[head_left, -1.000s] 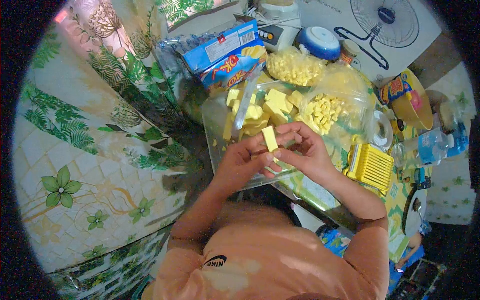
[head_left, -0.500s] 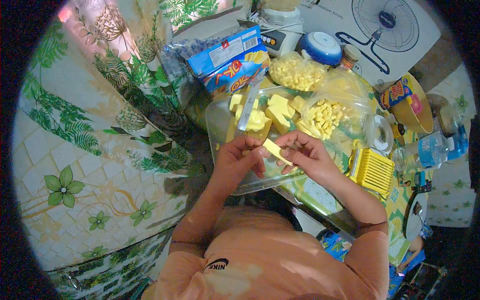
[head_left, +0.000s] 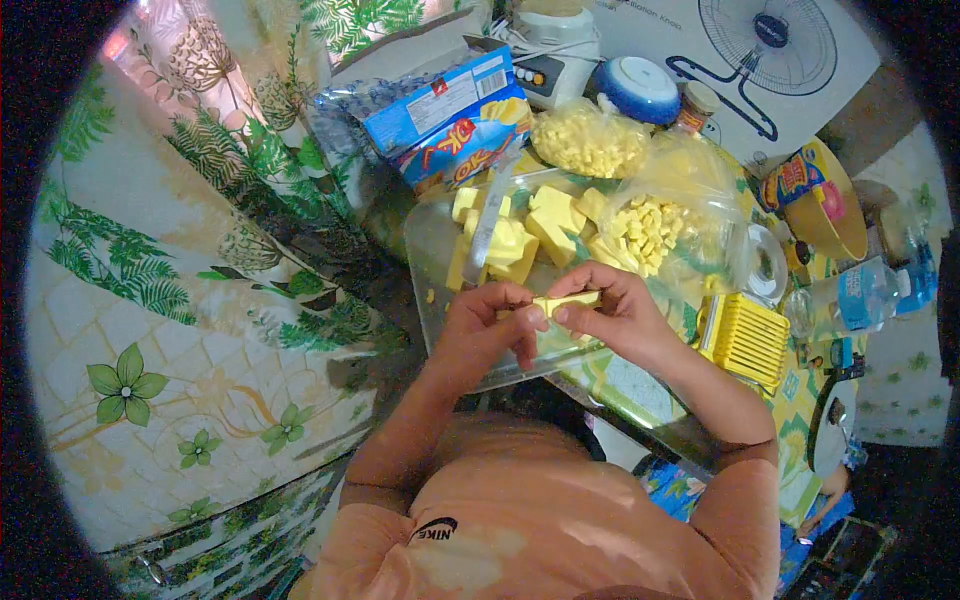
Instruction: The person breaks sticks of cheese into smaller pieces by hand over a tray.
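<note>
A thin yellow strip point(head_left: 575, 300) lies level between my two hands, above the near side of a clear tray point(head_left: 425, 300). My left hand point(head_left: 490, 320) pinches its left end, and my right hand point(head_left: 610, 310) pinches it with thumb and fingers. Just beyond my hands, yellow blocks point(head_left: 555, 222) are piled in the tray. A knife point(head_left: 486, 230) rests across the blocks on the left. Small yellow pieces point(head_left: 645, 232) fill an open plastic bag to the right of the blocks.
Behind the tray stand a blue box point(head_left: 450, 115), a bag of yellow pieces point(head_left: 590, 138), a blue bowl point(head_left: 640, 88) and a jar point(head_left: 697, 106). To the right are a yellow slicer point(head_left: 745, 342), a tape roll point(head_left: 765, 262), a tub point(head_left: 840, 210) and a water bottle point(head_left: 860, 295).
The yellow strip has turned from upright, through a slant, to level between my hands. My fingers have shifted along it, and both hands now pinch it close together.
</note>
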The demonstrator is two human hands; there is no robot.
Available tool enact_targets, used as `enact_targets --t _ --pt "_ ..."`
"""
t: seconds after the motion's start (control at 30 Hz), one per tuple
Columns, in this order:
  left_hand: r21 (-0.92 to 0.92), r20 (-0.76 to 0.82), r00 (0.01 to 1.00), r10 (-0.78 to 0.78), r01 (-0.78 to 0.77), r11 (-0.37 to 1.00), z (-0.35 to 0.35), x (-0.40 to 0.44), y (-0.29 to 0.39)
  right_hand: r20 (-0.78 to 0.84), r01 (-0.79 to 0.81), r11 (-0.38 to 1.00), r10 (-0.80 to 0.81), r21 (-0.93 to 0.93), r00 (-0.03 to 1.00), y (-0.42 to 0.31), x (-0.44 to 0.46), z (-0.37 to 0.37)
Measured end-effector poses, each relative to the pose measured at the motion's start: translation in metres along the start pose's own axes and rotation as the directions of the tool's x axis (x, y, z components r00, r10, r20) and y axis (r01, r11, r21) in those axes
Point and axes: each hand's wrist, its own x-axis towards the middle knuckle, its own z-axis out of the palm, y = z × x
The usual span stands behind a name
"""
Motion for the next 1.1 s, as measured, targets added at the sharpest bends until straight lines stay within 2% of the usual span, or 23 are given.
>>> enact_targets --t 0.1,0.17,0.27,0.37,0.5,0.57,0.67,0.8,0.9,1.0,1.07,1.1 --pt "-0.039 0.024 0.999 -0.033 0.034 0.999 -0.003 0.001 0.000 0.044 -0.059 0.995 0.055 0.085 0.998 -0.006 0.002 -0.002" --pt "-0.063 0.038 0.998 -0.056 0.059 0.996 -0.004 0.001 0.000 0.027 -0.031 0.988 0.027 0.149 0.999 0.000 0.004 -0.004" --pt "-0.225 -0.019 0.997 -0.077 0.070 0.972 -0.001 0.001 -0.001 -0.006 0.013 0.980 -0.012 0.200 1.000 0.001 0.006 -0.006" --pt "-0.230 -0.045 0.997 -0.066 0.054 0.972 -0.001 0.002 -0.001 -0.064 0.038 0.980 -0.026 0.196 0.998 -0.002 0.007 -0.006" --pt "-0.073 -0.118 0.991 -0.070 0.061 0.995 0.005 0.003 0.009 -0.190 0.108 0.993 -0.096 0.050 0.977 -0.012 0.003 -0.008" --pt "0.054 -0.109 0.993 -0.040 0.046 0.997 0.007 0.009 0.019 -0.297 0.232 0.971 -0.238 -0.054 0.925 -0.029 -0.004 -0.019" --pt "0.405 -0.052 0.998 -0.021 0.041 0.914 0.029 0.028 0.053 -0.387 0.395 0.910 -0.413 -0.129 0.825 -0.053 -0.013 -0.044" --pt "0.554 0.165 0.983 0.076 -0.156 0.818 0.048 0.077 0.039 -0.412 0.315 0.913 -0.400 -0.258 0.819 -0.070 -0.018 -0.060" --pt "0.640 0.346 0.899 0.268 -0.435 0.634 0.061 0.119 0.018 -0.385 0.249 0.875 -0.417 -0.415 0.823 -0.062 -0.011 -0.071" --pt "0.775 0.303 0.890 0.340 -0.437 0.456 0.072 0.142 0.005 -0.360 0.161 0.820 -0.406 -0.549 0.840 -0.055 -0.008 -0.078" --pt "0.771 0.265 0.905 0.334 -0.407 0.490 0.072 0.144 0.006 -0.358 0.098 0.739 -0.432 -0.666 0.828 -0.051 -0.007 -0.079" --pt "0.768 0.246 0.913 0.325 -0.389 0.508 0.071 0.142 0.008 -0.371 0.083 0.760 -0.406 -0.645 0.835 -0.051 -0.007 -0.077"
